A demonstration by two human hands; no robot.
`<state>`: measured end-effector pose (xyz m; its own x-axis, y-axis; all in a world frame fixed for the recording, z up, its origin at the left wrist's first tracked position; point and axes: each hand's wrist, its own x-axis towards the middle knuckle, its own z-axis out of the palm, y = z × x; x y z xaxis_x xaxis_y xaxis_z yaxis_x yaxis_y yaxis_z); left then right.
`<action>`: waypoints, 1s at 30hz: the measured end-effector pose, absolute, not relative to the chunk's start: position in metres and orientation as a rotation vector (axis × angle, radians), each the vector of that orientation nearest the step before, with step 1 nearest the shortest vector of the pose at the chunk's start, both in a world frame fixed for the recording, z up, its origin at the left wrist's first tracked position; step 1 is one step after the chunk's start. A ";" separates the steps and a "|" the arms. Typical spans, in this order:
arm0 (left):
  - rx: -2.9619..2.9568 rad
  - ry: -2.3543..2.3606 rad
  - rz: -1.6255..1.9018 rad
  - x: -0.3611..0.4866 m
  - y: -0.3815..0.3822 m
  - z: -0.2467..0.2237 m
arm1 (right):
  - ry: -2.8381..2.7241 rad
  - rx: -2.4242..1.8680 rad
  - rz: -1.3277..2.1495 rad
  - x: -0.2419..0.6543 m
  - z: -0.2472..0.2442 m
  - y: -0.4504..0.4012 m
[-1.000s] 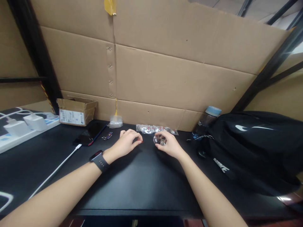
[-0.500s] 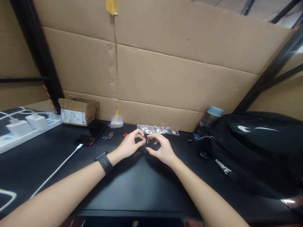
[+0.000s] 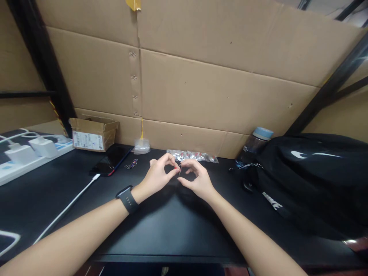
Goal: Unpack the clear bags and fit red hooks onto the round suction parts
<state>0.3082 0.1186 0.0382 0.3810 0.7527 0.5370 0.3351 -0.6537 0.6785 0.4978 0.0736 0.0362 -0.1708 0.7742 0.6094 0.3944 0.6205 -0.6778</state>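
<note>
Over the black table, my two hands meet at the fingertips. My right hand pinches a small thin round disc by its edges, between thumb and fingers. The disc is turned nearly edge-on to me. At its left side, the thumb and forefinger of my left hand are pinched on a small red piece, mostly covered by the fingers. Whether the red piece touches the disc I cannot tell. Behind the hands lies a row of clear packets with shiny round items and red bits inside.
To the left are a small colourful trinket, a phone, a white cable, an open cardboard box and a power strip. A clear plastic bag lies behind. On the right stand a bottle and a black backpack.
The disc has turned from showing part of its dark face to nearly edge-on. My left fingers have shifted slightly right, with red now showing at their tips. The view has tilted a little.
</note>
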 end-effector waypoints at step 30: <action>2.321 1.203 1.078 0.313 0.120 0.031 | -1.587 -0.978 0.760 0.496 0.027 0.084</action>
<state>0.3128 0.1199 0.0307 0.3633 0.7989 0.4794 0.5638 -0.5981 0.5695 0.4962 0.0836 0.0271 -0.0908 0.8880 0.4508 0.2059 0.4597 -0.8639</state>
